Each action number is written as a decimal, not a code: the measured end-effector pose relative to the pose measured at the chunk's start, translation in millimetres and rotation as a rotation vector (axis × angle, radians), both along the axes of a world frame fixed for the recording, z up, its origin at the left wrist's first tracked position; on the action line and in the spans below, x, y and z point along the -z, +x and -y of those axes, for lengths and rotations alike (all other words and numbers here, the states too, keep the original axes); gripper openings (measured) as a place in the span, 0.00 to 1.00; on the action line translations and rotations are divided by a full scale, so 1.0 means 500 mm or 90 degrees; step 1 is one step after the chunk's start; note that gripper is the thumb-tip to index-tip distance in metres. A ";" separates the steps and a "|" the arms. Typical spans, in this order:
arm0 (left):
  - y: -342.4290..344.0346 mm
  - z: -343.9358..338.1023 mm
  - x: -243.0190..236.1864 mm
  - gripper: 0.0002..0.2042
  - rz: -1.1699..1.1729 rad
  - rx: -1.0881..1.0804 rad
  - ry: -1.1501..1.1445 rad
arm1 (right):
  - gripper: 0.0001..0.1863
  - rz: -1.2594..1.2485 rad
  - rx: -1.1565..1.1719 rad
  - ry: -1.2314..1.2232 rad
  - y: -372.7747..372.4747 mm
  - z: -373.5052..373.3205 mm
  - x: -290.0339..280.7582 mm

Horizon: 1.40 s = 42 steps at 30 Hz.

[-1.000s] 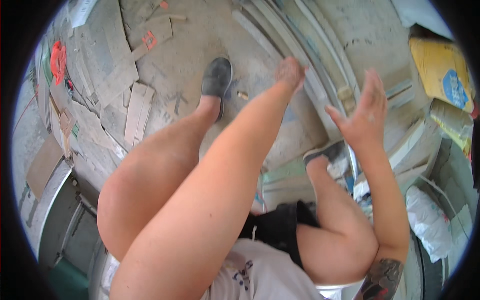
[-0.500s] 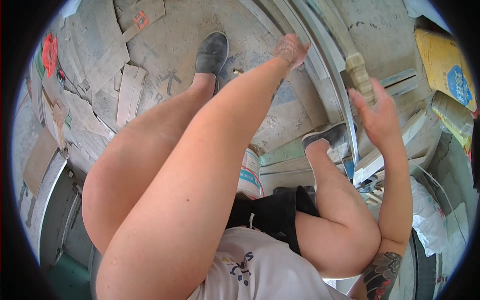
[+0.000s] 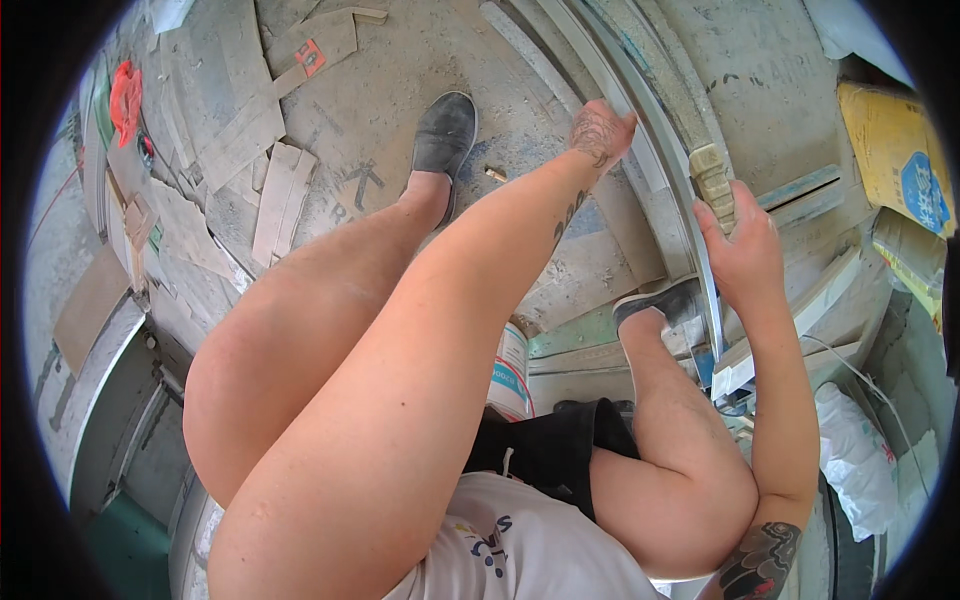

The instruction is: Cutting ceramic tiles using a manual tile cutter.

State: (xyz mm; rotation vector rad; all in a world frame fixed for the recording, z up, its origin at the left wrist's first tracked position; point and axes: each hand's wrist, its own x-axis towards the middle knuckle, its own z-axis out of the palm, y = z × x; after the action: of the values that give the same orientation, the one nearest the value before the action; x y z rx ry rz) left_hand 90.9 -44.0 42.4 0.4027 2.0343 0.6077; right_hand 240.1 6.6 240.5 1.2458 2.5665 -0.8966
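My left hand (image 3: 602,135) is closed on a long pale metal strip (image 3: 640,120) lying among parallel curved-looking lengths, its tattooed back toward me. My right hand (image 3: 740,250), below and right of it, has its fingers wrapped round a beige ridged piece (image 3: 712,170) at the near end of a long dusty bar (image 3: 672,70). A narrow shiny edge runs just left of my right thumb, down past my right shoe (image 3: 660,305).
Cardboard scraps (image 3: 280,200) and a red plastic bag (image 3: 126,100) lie at left. A white bucket (image 3: 510,365) stands between my legs. A yellow sack (image 3: 890,150) and white sack (image 3: 855,460) are at right, near wooden offcuts (image 3: 810,200). My left shoe (image 3: 445,130) rests on the floor.
My right hand was open with spread fingers a second ago; it has since closed on the beige ridged piece. The view has shifted slightly, and the bucket has come into sight.
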 end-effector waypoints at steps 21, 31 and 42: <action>-0.005 0.014 0.019 0.18 0.066 -0.080 0.087 | 0.18 -0.050 0.040 -0.077 -0.004 0.000 0.001; 0.046 0.016 0.024 0.16 -0.046 -0.107 0.088 | 0.18 -0.035 0.043 -0.069 0.004 -0.005 0.007; 0.012 0.038 0.030 0.15 0.244 -0.148 0.084 | 0.18 -0.051 0.048 -0.051 0.006 -0.002 0.013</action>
State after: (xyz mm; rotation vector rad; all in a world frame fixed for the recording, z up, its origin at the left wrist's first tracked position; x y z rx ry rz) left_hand 96.7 -62.8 27.3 0.1130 1.6881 0.8916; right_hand 243.0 7.5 233.8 1.3174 2.5312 -1.0742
